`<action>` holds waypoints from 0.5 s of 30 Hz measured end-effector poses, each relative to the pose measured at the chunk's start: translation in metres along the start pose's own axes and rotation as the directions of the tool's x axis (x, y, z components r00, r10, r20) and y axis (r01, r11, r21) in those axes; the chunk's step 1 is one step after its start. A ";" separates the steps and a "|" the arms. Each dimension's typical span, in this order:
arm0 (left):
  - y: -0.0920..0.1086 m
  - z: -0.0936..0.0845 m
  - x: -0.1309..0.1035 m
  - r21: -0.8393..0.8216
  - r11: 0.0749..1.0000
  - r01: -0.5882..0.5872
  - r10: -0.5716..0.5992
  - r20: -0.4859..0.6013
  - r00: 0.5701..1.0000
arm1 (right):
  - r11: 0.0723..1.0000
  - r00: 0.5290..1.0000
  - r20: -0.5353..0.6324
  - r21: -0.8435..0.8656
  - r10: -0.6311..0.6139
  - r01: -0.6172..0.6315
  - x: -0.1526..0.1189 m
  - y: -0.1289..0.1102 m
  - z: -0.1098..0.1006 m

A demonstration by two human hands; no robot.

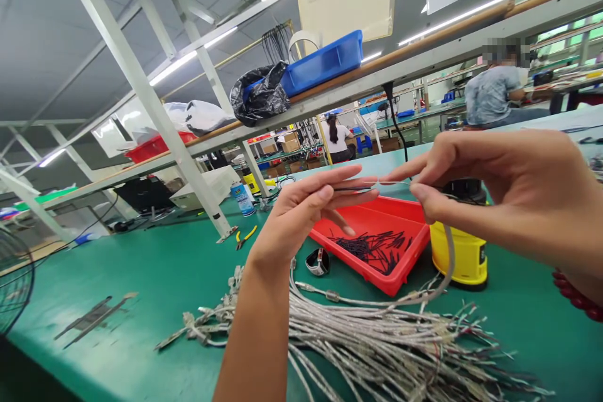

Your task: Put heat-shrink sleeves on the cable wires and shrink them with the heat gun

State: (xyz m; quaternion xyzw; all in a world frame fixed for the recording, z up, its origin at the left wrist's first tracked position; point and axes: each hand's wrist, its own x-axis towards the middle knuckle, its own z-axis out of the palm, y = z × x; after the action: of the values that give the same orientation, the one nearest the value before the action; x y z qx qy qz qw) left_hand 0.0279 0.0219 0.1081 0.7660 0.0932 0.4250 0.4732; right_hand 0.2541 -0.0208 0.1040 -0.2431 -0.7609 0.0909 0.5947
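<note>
My left hand [306, 207] pinches a thin black tube [351, 188] between thumb and fingers, its other fingers stretched out to the right. Opposite it, my right hand [499, 195] grips the end of a grey cable [451, 257] between thumb and forefinger. A fine pale wire [394, 183] runs from that grip to the left fingertips; whether it enters the tube I cannot tell. The cable hangs in a curve down to a heap of grey cables [367, 326] with connectors at the left and stripped ends at the right. Behind the hands, a red tray [409, 264] holds many short black tubes [372, 248].
A yellow container [468, 254] stands right of the tray, a wristwatch [317, 262] left of it. Yellow-handled pliers [246, 236] and a blue can [242, 199] lie farther back. A shelf carries a blue bin [325, 66]. Two people [494, 94] sit beyond.
</note>
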 end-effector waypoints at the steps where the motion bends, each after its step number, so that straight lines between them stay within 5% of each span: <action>1: -0.001 0.000 0.001 -0.031 0.999 -0.006 0.006 -0.005 1.000 | 1.000 1.000 0.008 -0.011 -0.003 0.003 0.000 0.000 0.000; 7: -0.002 0.001 0.002 -0.108 0.994 -0.020 0.017 -0.030 0.999 | 0.993 0.998 -0.010 -0.106 -0.058 0.056 0.000 0.001 0.001; 15: -0.003 0.003 0.003 -0.013 1.000 0.002 -0.003 -0.122 0.992 | 0.973 0.998 -0.005 -0.224 -0.058 0.055 -0.001 0.001 -0.001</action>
State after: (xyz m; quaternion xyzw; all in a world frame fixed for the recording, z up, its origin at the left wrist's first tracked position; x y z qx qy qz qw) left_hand 0.0323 0.0230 0.1070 0.7353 0.1203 0.4713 0.4720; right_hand 0.2557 -0.0206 0.1030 -0.2874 -0.7694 -0.0138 0.5703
